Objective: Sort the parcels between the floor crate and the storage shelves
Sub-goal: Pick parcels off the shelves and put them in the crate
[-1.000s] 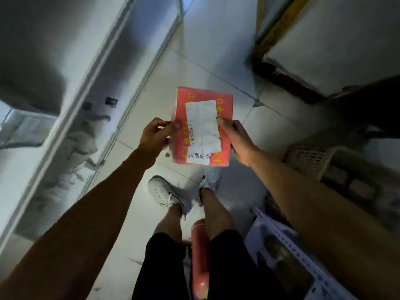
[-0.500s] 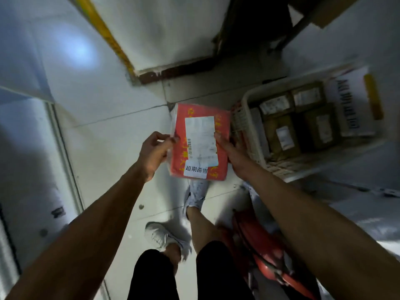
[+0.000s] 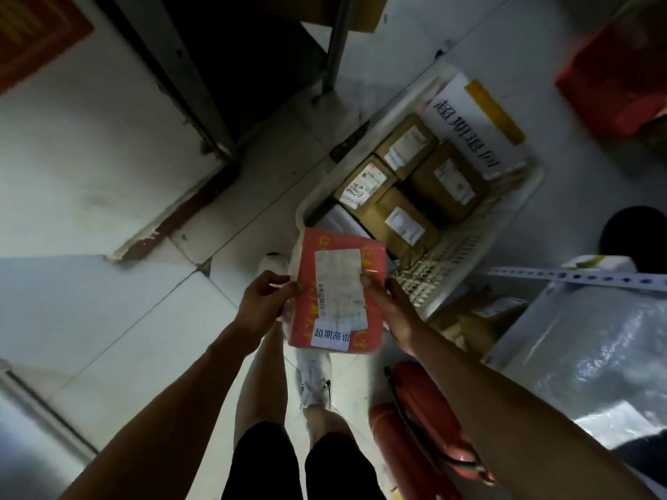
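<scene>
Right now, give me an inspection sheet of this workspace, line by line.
Surface: pale tiled floor, dim light.
Job's things: red parcel with white labels, held above the floor; white crate on the floor holds four brown boxes and a white sign.
Clutter: red extinguisher lying by the feet; wrapped white bundle at right; red box top right.
Hands: left hand and right hand grip the parcel's side edges.
Cables: nothing seen.
Surroundings: shelf post, perforated shelf rail, white wall with a scuffed base.
</scene>
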The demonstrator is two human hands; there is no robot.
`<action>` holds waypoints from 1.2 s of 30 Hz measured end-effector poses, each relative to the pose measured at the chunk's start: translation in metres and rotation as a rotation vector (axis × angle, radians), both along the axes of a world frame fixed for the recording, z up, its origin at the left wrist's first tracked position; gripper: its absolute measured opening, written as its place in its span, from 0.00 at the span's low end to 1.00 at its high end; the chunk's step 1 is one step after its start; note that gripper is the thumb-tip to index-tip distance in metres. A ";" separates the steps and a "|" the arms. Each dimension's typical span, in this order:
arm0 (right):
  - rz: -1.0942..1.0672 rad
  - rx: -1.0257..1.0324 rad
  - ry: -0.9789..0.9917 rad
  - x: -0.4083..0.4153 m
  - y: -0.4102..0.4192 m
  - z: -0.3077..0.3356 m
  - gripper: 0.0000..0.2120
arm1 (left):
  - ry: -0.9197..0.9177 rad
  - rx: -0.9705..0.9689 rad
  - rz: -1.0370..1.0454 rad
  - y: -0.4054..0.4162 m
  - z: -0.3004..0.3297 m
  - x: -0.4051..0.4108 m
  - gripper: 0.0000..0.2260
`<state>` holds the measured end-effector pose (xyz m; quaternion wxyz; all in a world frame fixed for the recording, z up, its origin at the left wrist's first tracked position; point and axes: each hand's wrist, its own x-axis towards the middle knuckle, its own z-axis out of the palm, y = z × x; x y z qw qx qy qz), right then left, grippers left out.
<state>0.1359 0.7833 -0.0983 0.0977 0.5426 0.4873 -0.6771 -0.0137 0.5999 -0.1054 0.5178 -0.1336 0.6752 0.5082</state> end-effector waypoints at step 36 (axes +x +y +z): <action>-0.678 0.029 0.165 -0.068 0.282 -0.209 0.34 | 0.069 -0.094 -0.383 0.381 -0.168 -0.121 0.20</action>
